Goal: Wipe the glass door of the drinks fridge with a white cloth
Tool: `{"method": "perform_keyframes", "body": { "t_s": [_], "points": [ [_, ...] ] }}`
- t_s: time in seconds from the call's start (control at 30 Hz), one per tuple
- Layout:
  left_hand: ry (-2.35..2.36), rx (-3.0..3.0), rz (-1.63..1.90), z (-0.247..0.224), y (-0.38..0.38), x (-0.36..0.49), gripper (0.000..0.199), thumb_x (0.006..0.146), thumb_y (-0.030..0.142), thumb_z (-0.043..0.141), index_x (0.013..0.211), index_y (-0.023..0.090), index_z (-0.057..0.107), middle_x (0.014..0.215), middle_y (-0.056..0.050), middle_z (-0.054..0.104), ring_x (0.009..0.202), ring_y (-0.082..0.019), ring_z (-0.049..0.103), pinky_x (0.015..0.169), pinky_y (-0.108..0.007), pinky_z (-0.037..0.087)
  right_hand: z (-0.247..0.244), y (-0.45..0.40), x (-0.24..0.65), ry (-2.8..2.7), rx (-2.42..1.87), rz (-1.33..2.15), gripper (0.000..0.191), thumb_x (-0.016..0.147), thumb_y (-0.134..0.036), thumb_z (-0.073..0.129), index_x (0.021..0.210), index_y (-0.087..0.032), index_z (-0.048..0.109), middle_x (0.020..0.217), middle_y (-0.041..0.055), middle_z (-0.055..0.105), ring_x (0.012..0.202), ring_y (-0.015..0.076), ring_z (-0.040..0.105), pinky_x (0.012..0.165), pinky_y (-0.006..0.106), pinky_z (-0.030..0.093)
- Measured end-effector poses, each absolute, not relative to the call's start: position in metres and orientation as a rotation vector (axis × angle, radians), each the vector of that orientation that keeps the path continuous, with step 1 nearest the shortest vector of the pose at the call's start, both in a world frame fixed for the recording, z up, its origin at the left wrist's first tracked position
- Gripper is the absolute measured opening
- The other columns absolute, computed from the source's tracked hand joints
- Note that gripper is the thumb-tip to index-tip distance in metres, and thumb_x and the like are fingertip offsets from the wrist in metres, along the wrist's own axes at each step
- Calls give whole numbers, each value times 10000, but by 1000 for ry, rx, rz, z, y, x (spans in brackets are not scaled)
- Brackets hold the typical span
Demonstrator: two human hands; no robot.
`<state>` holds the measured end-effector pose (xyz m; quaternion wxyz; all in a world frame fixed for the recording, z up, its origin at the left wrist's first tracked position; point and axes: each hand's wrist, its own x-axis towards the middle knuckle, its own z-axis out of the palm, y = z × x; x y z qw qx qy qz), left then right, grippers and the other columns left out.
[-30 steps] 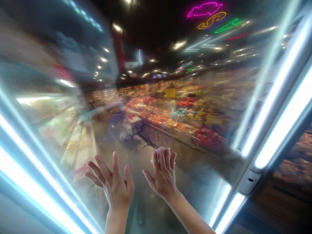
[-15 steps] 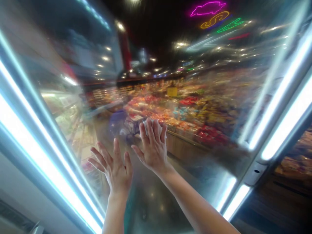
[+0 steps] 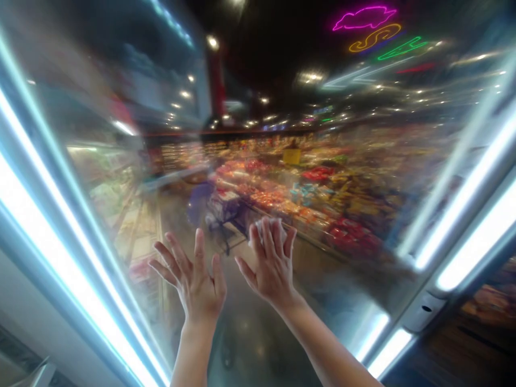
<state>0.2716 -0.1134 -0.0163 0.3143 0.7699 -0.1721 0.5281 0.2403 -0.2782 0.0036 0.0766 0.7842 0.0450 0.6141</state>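
A hazy glass pane (image 3: 342, 301) stands in front of me, with the shop visible through it. Fingers spread, my left hand (image 3: 197, 279) lies against the pane at lower centre and holds nothing. My right hand (image 3: 272, 263) is just to its right, pressing a crumpled white cloth or tissue (image 3: 276, 224) flat to the glass under its fingers. Most of the cloth is hidden behind those fingers; its edge shows above the fingertips.
Bright light tubes (image 3: 76, 236) run down the left, and more tubes (image 3: 479, 236) line a metal frame (image 3: 425, 312) on the right. Beyond the glass are blurred produce displays (image 3: 350, 236), a cart (image 3: 226, 215) and neon signs (image 3: 365, 19).
My right hand has moved down and to the right with the white cloth. My left hand has shifted slightly right in view. The scene has also shifted a little to the right.
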Motion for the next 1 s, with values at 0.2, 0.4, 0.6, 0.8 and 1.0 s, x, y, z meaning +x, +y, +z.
{"method": "perform_keyframes", "body": {
  "t_s": [0.2, 0.4, 0.6, 0.8, 1.0],
  "points": [
    [-598, 2023, 1458, 3, -169, 258, 831, 977, 286, 568, 1658, 403, 106, 1756, 22, -173, 1616, -351, -190, 1269, -734, -82, 17, -351, 213, -13, 2322, 1894, 957, 993, -490, 528, 1685, -172, -51, 1760, 146, 19, 1626, 401, 11, 1248, 760, 102],
    [-750, 1966, 1417, 29, -218, 238, 833, 970, 294, 591, 1643, 447, 126, 1774, 24, -90, 1619, -389, -132, 1254, -751, -90, 5, -414, 186, -33, 2266, 1875, 889, 1013, -439, 511, 1683, -110, 27, 1760, 143, -31, 1634, 350, -16, 1280, 690, 119],
    [-711, 2015, 1518, 49, -233, 234, 848, 979, 304, 558, 1667, 404, 72, 1753, 46, -193, 1604, -383, -213, 1248, -745, -133, 45, -488, 156, -199, 2294, 1906, 881, 1036, -438, 439, 1679, -168, -100, 1759, 169, -24, 1623, 400, -29, 1236, 777, 114],
    [-664, 2042, 1597, 66, -234, 235, 802, 986, 337, 535, 1670, 397, 121, 1755, 89, -197, 1603, -423, -184, 1263, -714, -146, 45, -521, 144, -18, 2241, 1826, 927, 1019, -525, 465, 1683, -136, -53, 1759, 146, -64, 1626, 370, -44, 1265, 720, 136],
    [-644, 2006, 1650, 105, -264, 216, 779, 1009, 398, 497, 1662, 435, 74, 1710, 176, -262, 1604, -390, -189, 1279, -667, -158, 113, -523, 142, -86, 2254, 1913, 898, 1050, -522, 405, 1675, -148, -120, 1760, 171, -57, 1620, 386, -58, 1273, 717, 62]
  ]
}}
